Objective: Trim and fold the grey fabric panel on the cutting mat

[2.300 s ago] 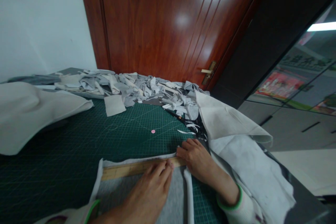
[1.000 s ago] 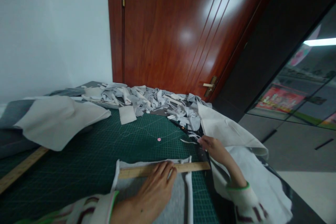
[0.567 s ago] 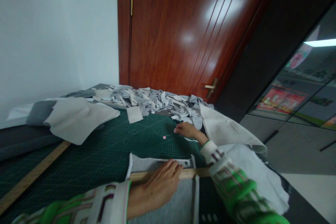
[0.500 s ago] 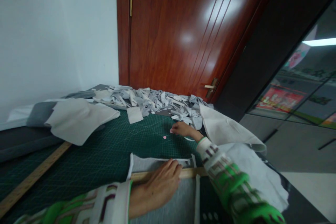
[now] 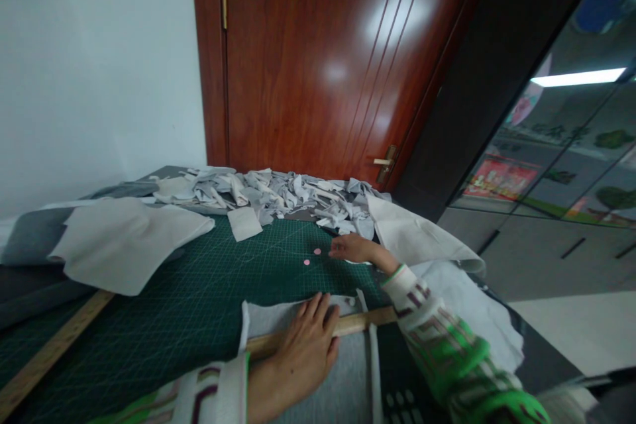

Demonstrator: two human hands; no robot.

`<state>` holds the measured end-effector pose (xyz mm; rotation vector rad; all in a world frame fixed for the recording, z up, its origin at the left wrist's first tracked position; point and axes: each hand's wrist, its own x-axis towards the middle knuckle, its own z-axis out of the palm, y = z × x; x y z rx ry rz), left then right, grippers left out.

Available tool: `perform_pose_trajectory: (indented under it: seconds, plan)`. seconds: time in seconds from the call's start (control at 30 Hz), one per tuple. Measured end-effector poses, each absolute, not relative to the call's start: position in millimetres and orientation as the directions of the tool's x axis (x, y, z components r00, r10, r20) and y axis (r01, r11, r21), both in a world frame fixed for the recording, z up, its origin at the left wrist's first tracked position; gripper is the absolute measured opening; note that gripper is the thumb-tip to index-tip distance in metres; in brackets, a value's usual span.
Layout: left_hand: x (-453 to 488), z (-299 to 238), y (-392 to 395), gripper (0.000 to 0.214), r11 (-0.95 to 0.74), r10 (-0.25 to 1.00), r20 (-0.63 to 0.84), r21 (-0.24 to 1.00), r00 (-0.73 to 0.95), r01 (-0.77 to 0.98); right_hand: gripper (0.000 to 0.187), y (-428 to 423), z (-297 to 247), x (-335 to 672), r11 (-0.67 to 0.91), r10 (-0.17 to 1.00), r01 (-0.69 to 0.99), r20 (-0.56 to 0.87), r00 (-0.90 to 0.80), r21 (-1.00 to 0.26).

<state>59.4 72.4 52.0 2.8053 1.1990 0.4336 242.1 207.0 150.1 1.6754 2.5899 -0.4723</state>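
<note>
My left hand [image 5: 304, 346] lies flat with its fingers stretched out, pressing a wooden ruler [image 5: 365, 320] onto a grey fabric piece [image 5: 342, 377] on the green cutting mat [image 5: 189, 291]. My right hand [image 5: 350, 248] reaches forward over the mat, low, with its fingers drawn together. Its tips sit just right of a small pink disc [image 5: 317, 252]; a second pink disc [image 5: 307, 262] lies a little nearer. I cannot make out whether the right fingers hold anything.
A heap of grey and white fabric scraps [image 5: 278, 189] lines the mat's far edge before a red-brown door [image 5: 322, 59]. Large pale cloth pieces lie at the left [image 5: 124, 242] and right [image 5: 422, 232]. A second wooden ruler [image 5: 44, 358] lies at the near left.
My right hand left the ruler's right end, went to the cloth at the right, then swung forward and left to the pink disc. A second pink disc now shows. My left hand stays on the ruler.
</note>
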Motion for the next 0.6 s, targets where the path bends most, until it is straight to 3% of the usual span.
perform_pose_trajectory:
  seconds: [0.17,0.27,0.4,0.5,0.6]
  plan:
    - [64,52,73,0.044,-0.719,0.695,0.242,0.214,0.677,0.661,0.033,157,128,257,0.45,0.79,0.813,-0.26,-0.555,-0.369]
    - [68,49,74,0.033,-0.706,0.708,0.253,0.24,0.659,0.667,0.012,140,109,263,0.456,0.809,0.794,-0.185,-0.558,-0.402]
    - [64,55,71,0.025,-0.694,0.72,0.253,0.262,0.646,0.671,0.006,137,98,269,0.455,0.822,0.752,-0.101,-0.561,-0.476]
    - [53,71,63,0.028,-0.686,0.728,0.24,0.262,0.642,0.679,0.019,141,95,273,0.451,0.813,0.707,-0.075,-0.577,-0.545]
    - [40,91,54,0.027,-0.678,0.732,0.139,0.244,0.668,0.693,0.03,143,89,277,0.441,0.813,0.671,-0.052,-0.58,-0.596]
